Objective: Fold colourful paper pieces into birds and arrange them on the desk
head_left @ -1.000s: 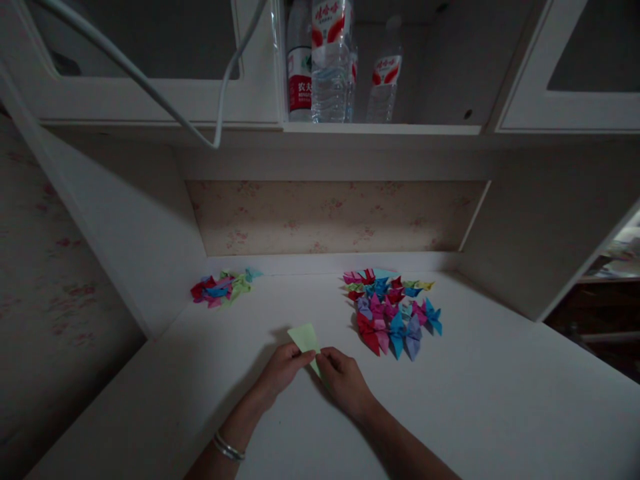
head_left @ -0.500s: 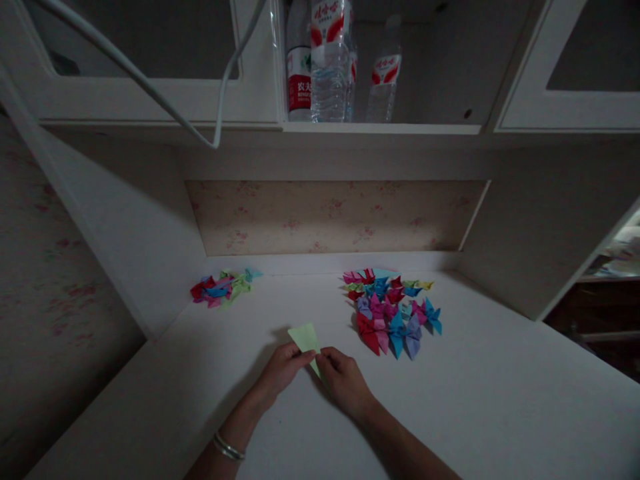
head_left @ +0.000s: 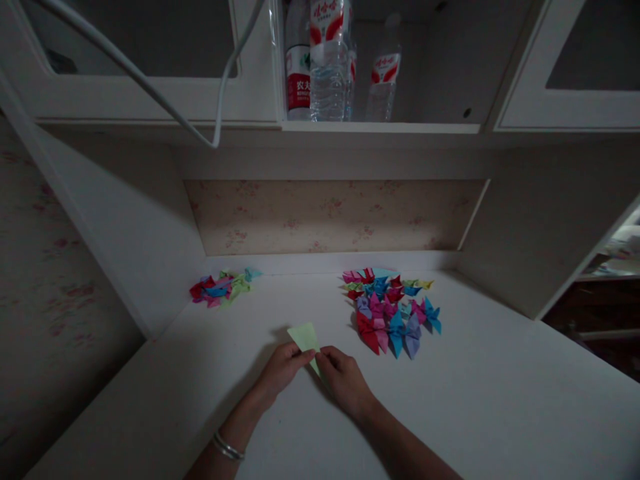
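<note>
A light green piece of folded paper is held between both hands above the white desk. My left hand pinches its left side, thumb on top. On the other side, the fingers of my right hand grip the paper's right edge, close to the left thumb. The paper's lower part hangs between the hands and is partly hidden by them. To the right of my hands lies a group of colourful folded paper cranes, in red, pink, blue and purple.
A smaller pile of folded paper pieces lies at the back left of the desk. Overhead, a cabinet shelf holds several plastic bottles. A white cable hangs in front of the cabinet. Side panels bound the desk.
</note>
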Demonstrator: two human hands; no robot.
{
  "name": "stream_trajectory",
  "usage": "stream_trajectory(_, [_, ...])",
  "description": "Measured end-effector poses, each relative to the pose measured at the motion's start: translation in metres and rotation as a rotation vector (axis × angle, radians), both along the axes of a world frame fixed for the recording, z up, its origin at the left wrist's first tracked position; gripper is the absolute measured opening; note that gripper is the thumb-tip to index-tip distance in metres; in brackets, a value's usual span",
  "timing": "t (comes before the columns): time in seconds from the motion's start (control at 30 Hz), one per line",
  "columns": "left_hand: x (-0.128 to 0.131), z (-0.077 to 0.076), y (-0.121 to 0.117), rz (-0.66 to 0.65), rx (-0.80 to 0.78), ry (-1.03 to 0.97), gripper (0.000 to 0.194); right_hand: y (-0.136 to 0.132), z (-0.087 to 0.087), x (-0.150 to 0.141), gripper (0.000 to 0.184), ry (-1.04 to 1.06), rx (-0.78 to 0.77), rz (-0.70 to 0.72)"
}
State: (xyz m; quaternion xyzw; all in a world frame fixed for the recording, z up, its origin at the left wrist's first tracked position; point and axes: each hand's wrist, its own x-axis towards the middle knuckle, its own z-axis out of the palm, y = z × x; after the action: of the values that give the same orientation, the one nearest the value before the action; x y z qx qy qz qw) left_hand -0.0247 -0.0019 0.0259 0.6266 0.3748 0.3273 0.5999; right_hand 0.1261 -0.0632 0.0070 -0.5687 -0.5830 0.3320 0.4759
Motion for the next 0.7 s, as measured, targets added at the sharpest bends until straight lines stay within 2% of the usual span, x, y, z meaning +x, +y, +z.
stream_trajectory(0.27, [0.000, 0.003, -0.002, -0.043, 0.002, -0.048, 0.043, 0.003, -0.004, -0.003, 0.039, 0.078, 0.026, -0.005])
stream_trajectory(0.43, [0.000, 0.008, -0.003, 0.019, 0.005, 0.039, 0.038, 0.014, 0.000, 0.012, 0.041, 0.142, 0.003, -0.045])
stream_trajectory(0.53, [0.000, 0.003, 0.001, 0.080, 0.028, 0.097, 0.037, 0.030, 0.021, 0.043, 0.037, 0.089, 0.022, -0.051])
stream_trajectory(0.63, [0.000, -0.008, 0.006, 0.106, 0.057, 0.102, 0.035, 0.054, 0.053, 0.088, 0.036, 0.021, 0.067, -0.090])
stream_trajectory(0.7, [0.001, -0.015, 0.009, 0.111, 0.074, 0.099, 0.034, 0.075, 0.075, 0.123, 0.038, -0.110, 0.067, -0.146])
